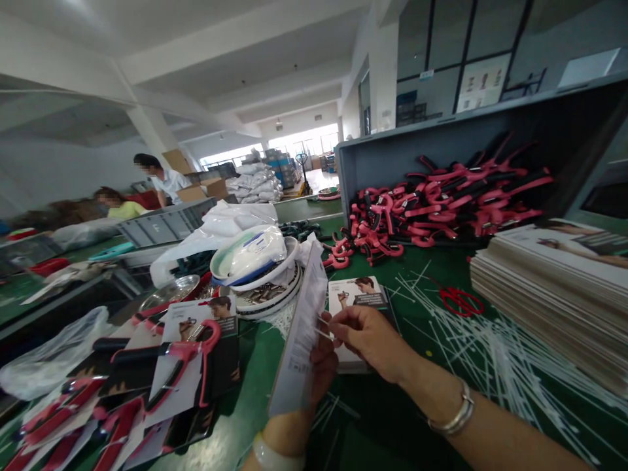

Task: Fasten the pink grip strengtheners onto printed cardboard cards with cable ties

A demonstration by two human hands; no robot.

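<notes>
My left hand (324,369) holds a printed backing card (297,347) upright, with its printed back turned towards my right hand. Thumb and fingertips of my right hand (367,337) are pinched on thin white cable ties (322,332) at the card's right side. The card's far face is hidden, so I cannot tell whether anything is fixed there. Just behind my right hand lies a stack of printed cards (356,294). At the left, several pink and black hand grip exercisers (179,353) lie on cards in a heap.
A grey crate (392,140) on its side spills pink and black hand grips (432,203). Loose cable ties (495,353) spread over the green table at right, beside red-handled scissors (461,301) and a tall card stack (540,288). Round basins (265,288) stand centre-left. Two people work far left.
</notes>
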